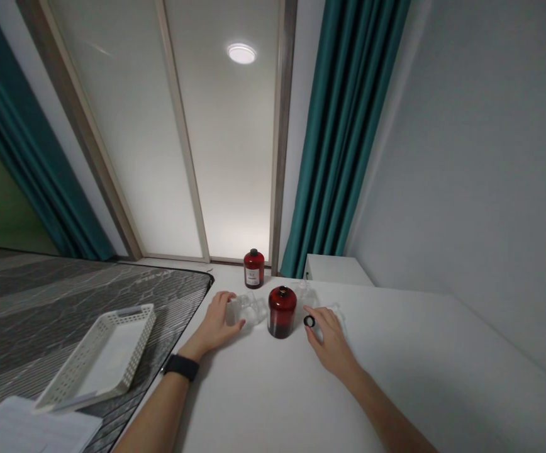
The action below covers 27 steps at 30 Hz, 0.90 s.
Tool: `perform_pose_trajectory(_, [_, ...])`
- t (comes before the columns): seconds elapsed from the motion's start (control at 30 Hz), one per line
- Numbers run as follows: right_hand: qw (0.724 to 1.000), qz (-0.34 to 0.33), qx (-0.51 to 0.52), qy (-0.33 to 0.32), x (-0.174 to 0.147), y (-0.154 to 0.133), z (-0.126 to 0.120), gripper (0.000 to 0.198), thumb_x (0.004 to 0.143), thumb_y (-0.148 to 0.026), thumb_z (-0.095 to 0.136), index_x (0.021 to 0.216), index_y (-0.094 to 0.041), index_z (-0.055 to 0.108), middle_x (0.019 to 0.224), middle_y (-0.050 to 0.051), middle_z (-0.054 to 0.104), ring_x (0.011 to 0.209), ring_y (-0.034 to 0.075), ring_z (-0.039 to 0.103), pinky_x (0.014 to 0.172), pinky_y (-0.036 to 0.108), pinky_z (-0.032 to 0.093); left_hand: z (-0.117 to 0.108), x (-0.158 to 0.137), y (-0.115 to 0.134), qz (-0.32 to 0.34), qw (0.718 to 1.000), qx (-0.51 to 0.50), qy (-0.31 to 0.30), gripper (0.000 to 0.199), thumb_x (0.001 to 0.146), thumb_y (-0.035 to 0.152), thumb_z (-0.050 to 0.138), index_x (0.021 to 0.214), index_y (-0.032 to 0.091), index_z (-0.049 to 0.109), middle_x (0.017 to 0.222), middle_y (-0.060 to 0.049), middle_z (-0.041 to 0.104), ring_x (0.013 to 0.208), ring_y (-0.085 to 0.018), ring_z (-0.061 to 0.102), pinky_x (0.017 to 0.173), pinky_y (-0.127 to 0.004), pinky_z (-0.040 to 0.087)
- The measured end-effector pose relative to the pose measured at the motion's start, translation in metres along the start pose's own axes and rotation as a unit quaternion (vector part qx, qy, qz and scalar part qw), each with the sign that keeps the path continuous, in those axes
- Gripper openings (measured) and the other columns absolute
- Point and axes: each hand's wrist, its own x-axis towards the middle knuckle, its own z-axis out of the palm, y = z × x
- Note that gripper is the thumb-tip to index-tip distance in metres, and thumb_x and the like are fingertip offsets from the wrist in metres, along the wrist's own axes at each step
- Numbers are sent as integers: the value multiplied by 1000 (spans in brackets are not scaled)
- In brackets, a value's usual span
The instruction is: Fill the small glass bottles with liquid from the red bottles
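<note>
A dark red bottle (282, 314) stands upright on the white table between my hands, its narrow neck uncapped. Between thumb and fingertips, my right hand (330, 336) pinches a small black ring-shaped cap (309, 321), just right of that bottle. My left hand (216, 322), with a dark band on its wrist, curls around the near end of a clear, see-through container (248, 309). The container's exact shape is hard to make out. Farther back, a second red bottle (254, 269) stands with a white label and a black cap on.
More clear material (305, 292) lies behind the uncapped bottle, beside my right hand. On the dark grey surface at left are a white perforated basket (124, 374) and paper sheets (34, 428). Beyond the table stand a white cabinet (336, 269), teal curtains (343, 138) and frosted sliding doors (228, 138).
</note>
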Motion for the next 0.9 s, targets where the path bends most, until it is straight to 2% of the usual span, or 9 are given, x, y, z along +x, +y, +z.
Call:
perform_pose_trajectory(0.17, [999,-17,27,27,-1,0,1,42,89,-12,47,130,-23,53,110,10,62,102,26,58,91,46,50,-2,-2,-2,-9,1000,-2,-12,82,71,41,75,139,17,36,131,-16,47,122,-36,51,105,-57,43])
perform_pose_trajectory(0.23, [998,-18,39,42,-1,-1,1,47,87,-9,45,132,-23,52,112,10,61,106,26,58,93,45,50,-6,-3,4,4,1000,11,-6,85,74,41,74,144,18,32,136,-18,43,127,-37,47,108,-58,40])
perform_pose_trajectory(0.33, [997,-17,49,51,-2,-4,0,51,85,-7,45,132,-23,51,115,10,59,109,25,58,96,45,50,-11,-4,23,43,998,31,25,75,82,38,69,144,21,33,139,-16,42,131,-36,42,111,-59,35])
perform_pose_trajectory(0.43, [997,-14,57,48,-2,-8,-1,51,84,-5,45,130,-23,52,112,10,57,106,25,59,94,44,51,-10,-2,48,79,995,31,46,59,85,33,66,138,24,41,134,-14,46,127,-34,45,109,-57,38])
perform_pose_trajectory(0.57, [997,-20,68,40,-2,-10,-1,44,86,-6,45,126,-24,54,110,10,56,104,24,59,92,44,52,-5,7,74,98,994,5,39,51,86,28,65,133,25,47,131,-12,50,124,-32,46,106,-54,42])
perform_pose_trajectory(0.73, [996,-21,84,38,-2,-12,-2,28,93,-12,46,114,-23,59,107,10,56,102,24,59,90,42,53,2,27,87,89,996,-22,0,51,87,34,66,133,23,48,131,-12,50,122,-32,47,106,-56,42])
perform_pose_trajectory(0.9, [996,-16,87,28,-3,-15,-5,28,98,-18,41,121,-24,56,110,10,57,105,24,60,92,44,52,15,37,92,93,995,-41,-16,48,86,31,63,131,19,51,127,-13,52,121,-32,49,106,-55,42])
